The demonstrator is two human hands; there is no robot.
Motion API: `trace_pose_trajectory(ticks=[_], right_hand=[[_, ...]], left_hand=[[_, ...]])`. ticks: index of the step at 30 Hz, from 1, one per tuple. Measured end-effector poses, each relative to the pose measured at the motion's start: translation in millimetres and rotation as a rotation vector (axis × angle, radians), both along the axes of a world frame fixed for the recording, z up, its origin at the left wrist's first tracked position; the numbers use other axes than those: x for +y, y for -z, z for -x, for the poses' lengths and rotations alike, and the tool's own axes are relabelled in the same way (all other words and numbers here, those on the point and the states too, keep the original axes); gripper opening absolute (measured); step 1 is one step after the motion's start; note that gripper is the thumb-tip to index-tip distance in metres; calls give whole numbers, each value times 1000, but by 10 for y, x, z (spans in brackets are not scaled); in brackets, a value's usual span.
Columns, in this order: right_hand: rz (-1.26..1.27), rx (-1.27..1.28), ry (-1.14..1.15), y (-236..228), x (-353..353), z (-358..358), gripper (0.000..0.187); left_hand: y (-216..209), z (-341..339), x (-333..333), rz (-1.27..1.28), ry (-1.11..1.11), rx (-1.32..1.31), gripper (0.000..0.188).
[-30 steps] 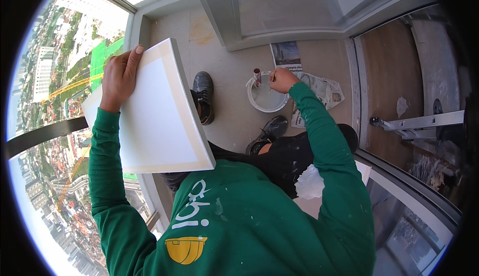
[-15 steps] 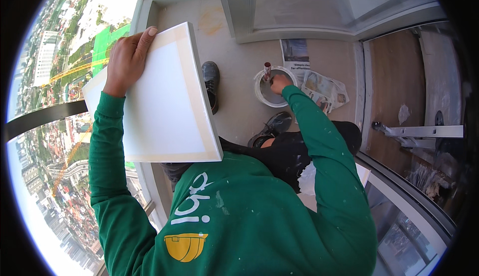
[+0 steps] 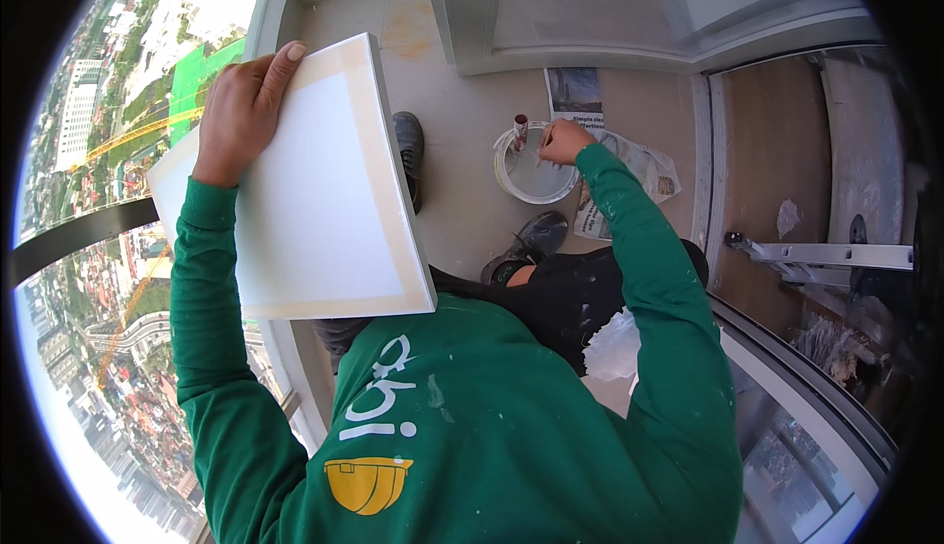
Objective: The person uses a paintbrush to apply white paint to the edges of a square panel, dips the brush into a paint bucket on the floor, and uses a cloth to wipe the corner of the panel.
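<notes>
Up from the middle of the bucket (image 3: 536,199), the right hand (image 3: 563,142) now hovers by the bucket's right rim, uncovering more of the interior; the reach inside seems to be easing off. Its fingers are bent close together, but whether they pinch something thin cannot be told. A reddish-brown handle (image 3: 520,133) stands at the bucket's far-left side, and newspaper (image 3: 575,97) lies beyond and right of it. Left of the bucket, the left hand (image 3: 241,112) firmly grips the white panel (image 3: 305,195) by its far edge, keeping it tilted, a dark shoe (image 3: 409,156) showing between panel and bucket.
</notes>
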State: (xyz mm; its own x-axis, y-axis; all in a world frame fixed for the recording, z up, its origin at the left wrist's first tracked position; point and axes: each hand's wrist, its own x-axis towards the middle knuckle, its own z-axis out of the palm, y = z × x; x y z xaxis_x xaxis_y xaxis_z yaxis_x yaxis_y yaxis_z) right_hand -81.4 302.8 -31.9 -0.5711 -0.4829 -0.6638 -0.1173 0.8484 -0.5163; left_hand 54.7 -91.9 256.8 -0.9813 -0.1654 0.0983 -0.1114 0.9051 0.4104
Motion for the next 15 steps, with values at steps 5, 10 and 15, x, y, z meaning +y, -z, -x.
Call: trace_pose_trajectory(ticks=[5, 10, 15], right_hand=[[124, 94, -7, -464, 337, 109, 22], [144, 72, 55, -538, 650, 94, 24], [127, 259, -41, -366, 831, 55, 24]], left_hand=[[15, 68, 30, 35, 22, -15, 66], [-3, 70, 40, 19, 11, -24, 67], [11, 60, 67, 29, -1, -26, 68]])
